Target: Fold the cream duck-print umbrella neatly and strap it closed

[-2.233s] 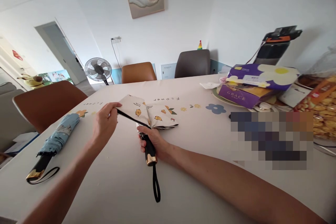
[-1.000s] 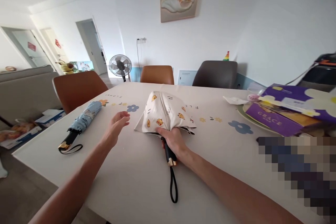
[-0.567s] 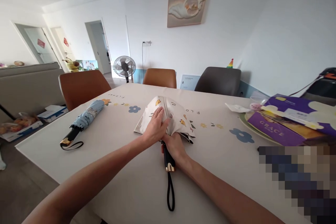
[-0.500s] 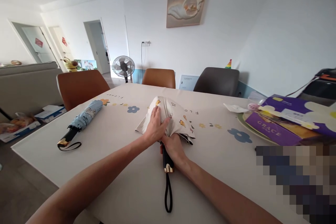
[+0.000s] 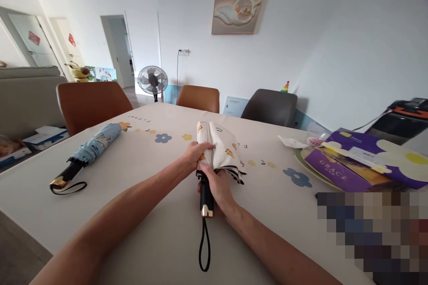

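Note:
In front of me is a white folding umbrella (image 5: 220,144) with small orange prints, its panels partly gathered and the right side still flaring loose. Its black handle (image 5: 207,196) with a gold end cap points towards me, a black wrist strap hanging from it. My left hand (image 5: 195,153) is closed on the left side of the fabric, thumb across the front. My right hand (image 5: 217,185) grips the umbrella low down, where cloth meets handle; some of its fingers are hidden behind. A furled light blue umbrella (image 5: 96,144) lies on the left of the table.
The table (image 5: 157,222) has a pale cloth with printed flowers. At its right lie a purple box (image 5: 334,169), a green plate (image 5: 302,160) and a clear cup (image 5: 316,136). Chairs (image 5: 197,99) line the far side; a fan (image 5: 153,81) stands behind. A pixelated patch hides the lower right.
My left hand has gone from lying flat on the cloth to gripping its left side. The left flap is drawn in, making the umbrella narrower. The view has shifted slightly.

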`<state>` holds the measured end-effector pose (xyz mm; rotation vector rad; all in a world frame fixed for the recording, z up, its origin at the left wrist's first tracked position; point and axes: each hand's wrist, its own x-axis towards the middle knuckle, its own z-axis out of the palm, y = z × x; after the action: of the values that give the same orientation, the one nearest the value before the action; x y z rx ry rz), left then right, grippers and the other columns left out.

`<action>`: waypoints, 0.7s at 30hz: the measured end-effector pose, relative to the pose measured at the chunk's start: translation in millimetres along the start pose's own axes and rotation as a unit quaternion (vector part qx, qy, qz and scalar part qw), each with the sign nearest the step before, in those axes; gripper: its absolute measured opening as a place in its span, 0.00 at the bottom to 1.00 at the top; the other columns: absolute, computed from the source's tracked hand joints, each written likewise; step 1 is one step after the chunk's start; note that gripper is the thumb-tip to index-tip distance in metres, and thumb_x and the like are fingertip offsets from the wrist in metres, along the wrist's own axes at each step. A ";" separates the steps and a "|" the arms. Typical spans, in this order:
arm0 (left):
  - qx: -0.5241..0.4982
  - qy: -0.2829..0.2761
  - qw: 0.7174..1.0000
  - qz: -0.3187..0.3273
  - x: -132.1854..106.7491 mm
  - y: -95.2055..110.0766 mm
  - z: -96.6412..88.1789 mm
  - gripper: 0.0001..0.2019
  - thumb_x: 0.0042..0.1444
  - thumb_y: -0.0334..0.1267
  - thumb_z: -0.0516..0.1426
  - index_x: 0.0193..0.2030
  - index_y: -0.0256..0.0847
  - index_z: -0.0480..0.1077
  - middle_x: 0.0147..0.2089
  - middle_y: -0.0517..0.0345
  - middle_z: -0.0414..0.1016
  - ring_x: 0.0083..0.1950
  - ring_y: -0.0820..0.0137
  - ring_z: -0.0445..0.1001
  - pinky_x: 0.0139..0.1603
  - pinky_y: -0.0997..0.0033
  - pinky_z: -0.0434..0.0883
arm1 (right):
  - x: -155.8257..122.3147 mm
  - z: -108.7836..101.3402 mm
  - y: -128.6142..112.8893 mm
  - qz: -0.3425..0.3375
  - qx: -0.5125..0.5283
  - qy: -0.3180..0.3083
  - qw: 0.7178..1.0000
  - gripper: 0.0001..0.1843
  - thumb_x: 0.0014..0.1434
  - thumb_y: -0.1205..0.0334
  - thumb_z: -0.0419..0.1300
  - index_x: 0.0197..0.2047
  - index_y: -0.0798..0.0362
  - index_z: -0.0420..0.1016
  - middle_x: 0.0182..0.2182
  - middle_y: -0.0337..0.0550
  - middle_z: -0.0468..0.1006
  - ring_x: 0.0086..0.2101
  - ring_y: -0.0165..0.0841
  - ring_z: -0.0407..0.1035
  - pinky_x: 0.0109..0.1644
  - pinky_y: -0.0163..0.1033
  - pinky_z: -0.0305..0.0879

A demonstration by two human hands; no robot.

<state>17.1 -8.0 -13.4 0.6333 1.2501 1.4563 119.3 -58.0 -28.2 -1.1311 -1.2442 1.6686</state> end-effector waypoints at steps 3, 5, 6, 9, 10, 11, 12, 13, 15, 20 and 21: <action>-0.041 0.003 0.999 0.007 3.0 9.7 -2.5 0.12 0.38 0.30 0.62 0.33 0.33 0.68 0.27 0.51 0.73 0.28 0.66 0.74 0.31 0.67 0.73 | 4.7 -2.6 -2.4 0.024 0.093 -0.015 0.995 0.22 0.52 0.44 0.56 0.37 0.57 0.67 0.16 0.40 0.70 0.16 0.34 0.67 0.17 0.37 0.64; -0.058 -0.002 0.998 -0.003 2.6 14.8 -6.7 0.11 0.39 0.30 0.61 0.33 0.33 0.68 0.28 0.50 0.74 0.29 0.66 0.74 0.33 0.67 0.74 | 7.6 -4.5 -1.7 0.008 0.144 -0.036 0.989 0.23 0.53 0.46 0.58 0.44 0.55 0.68 0.25 0.43 0.75 0.23 0.34 0.71 0.22 0.37 0.68; -0.062 -0.008 0.998 -0.017 2.1 16.0 -9.0 0.11 0.40 0.31 0.60 0.33 0.33 0.68 0.28 0.50 0.74 0.29 0.65 0.74 0.33 0.66 0.74 | 8.5 -5.3 -0.9 -0.001 0.168 -0.058 0.984 0.23 0.53 0.48 0.58 0.47 0.53 0.68 0.30 0.44 0.77 0.26 0.34 0.72 0.24 0.37 0.69; -0.061 -0.025 0.995 -0.071 1.7 14.2 -14.4 0.11 0.41 0.32 0.60 0.33 0.32 0.68 0.27 0.49 0.74 0.28 0.62 0.75 0.31 0.63 0.74 | 9.0 -7.2 2.2 -0.004 0.227 -0.141 0.964 0.22 0.56 0.48 0.56 0.51 0.49 0.67 0.39 0.43 0.76 0.36 0.35 0.72 0.32 0.38 0.71; -0.059 -0.029 0.994 -0.086 2.3 12.0 -15.5 0.11 0.41 0.33 0.60 0.33 0.32 0.68 0.26 0.49 0.74 0.28 0.62 0.75 0.31 0.62 0.74 | 8.7 -7.7 3.1 0.004 0.239 -0.160 0.958 0.22 0.57 0.48 0.55 0.51 0.49 0.68 0.40 0.43 0.76 0.37 0.36 0.72 0.35 0.39 0.72; -0.057 -0.034 0.992 -0.103 3.3 9.5 -16.4 0.12 0.40 0.33 0.61 0.34 0.33 0.68 0.26 0.49 0.73 0.28 0.61 0.75 0.30 0.62 0.74 | 8.3 -8.2 3.9 0.013 0.246 -0.172 0.954 0.21 0.57 0.48 0.55 0.51 0.48 0.68 0.40 0.43 0.76 0.38 0.36 0.72 0.36 0.41 0.72; -0.055 -0.039 0.991 -0.119 4.4 6.7 -16.9 0.13 0.39 0.34 0.61 0.34 0.33 0.68 0.25 0.50 0.73 0.28 0.60 0.75 0.30 0.62 0.74 | 7.8 -8.8 4.4 0.020 0.251 -0.178 0.951 0.21 0.57 0.49 0.55 0.52 0.48 0.68 0.40 0.43 0.76 0.38 0.36 0.72 0.38 0.42 0.72; -0.053 -0.045 0.988 -0.136 5.5 4.0 -17.3 0.14 0.39 0.35 0.62 0.34 0.33 0.68 0.25 0.50 0.73 0.28 0.60 0.75 0.30 0.61 0.73 | 7.5 -9.3 4.7 0.026 0.253 -0.180 0.950 0.21 0.57 0.50 0.56 0.52 0.47 0.67 0.41 0.42 0.76 0.38 0.36 0.72 0.39 0.44 0.72; -0.052 -0.053 0.984 -0.161 7.1 -0.6 -17.7 0.15 0.39 0.36 0.62 0.35 0.34 0.68 0.25 0.51 0.73 0.28 0.60 0.74 0.30 0.61 0.73 | 7.0 -10.3 4.9 0.040 0.250 -0.181 0.950 0.21 0.57 0.51 0.56 0.54 0.45 0.66 0.42 0.41 0.76 0.39 0.36 0.72 0.40 0.47 0.71; -0.039 -0.041 0.987 -0.150 5.1 -4.7 -17.5 0.18 0.39 0.39 0.63 0.38 0.37 0.66 0.26 0.54 0.72 0.26 0.62 0.73 0.28 0.62 0.72 | 9.0 -11.4 3.4 0.083 0.231 -0.188 0.951 0.21 0.56 0.54 0.58 0.53 0.48 0.66 0.45 0.45 0.75 0.41 0.40 0.72 0.39 0.50 0.72; -0.041 -0.040 0.988 -0.140 4.1 -4.6 -17.3 0.19 0.40 0.39 0.63 0.39 0.37 0.66 0.26 0.54 0.72 0.26 0.63 0.73 0.28 0.62 0.72 | 9.9 -11.6 2.4 0.094 0.222 -0.185 0.953 0.20 0.55 0.55 0.59 0.51 0.49 0.66 0.45 0.46 0.75 0.40 0.40 0.73 0.38 0.49 0.72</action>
<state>2.3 -10.9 -24.0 0.4369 1.1580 1.2303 126.8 -46.0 -34.2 -0.6957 -0.9165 2.2420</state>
